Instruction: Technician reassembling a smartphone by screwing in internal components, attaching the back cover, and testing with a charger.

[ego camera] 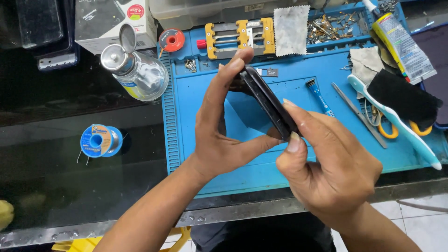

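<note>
Hands meet over the middle of the blue silicone work mat (298,161), and between them sits a slim black slab-shaped phone (267,101), turned edge-up so that only its narrow side shows. Its long axis runs on a slant, from the fingertips of the left hand (219,126) at the far end down to the thumb and forefinger of the right hand (326,168) at the near end. The left hand is spread wide, fingers stretched up over the far corner and thumb reaching along beneath, so it cradles the phone from the side rather than clamping it. The right hand is mostly curled, thumb and forefinger pinching the near corner, the remaining fingers folded into the palm. Both hands touch the phone, and it is lifted clear of the mat. Just beyond the right hand's knuckles lie a blue-handled screwdriver (320,97) and a pair of thin steel tweezers (359,115). Well off past the left wrist stand a clear glass bottle with a metal pump cap (139,71) and a blue spool of solder wire (100,140).
</note>
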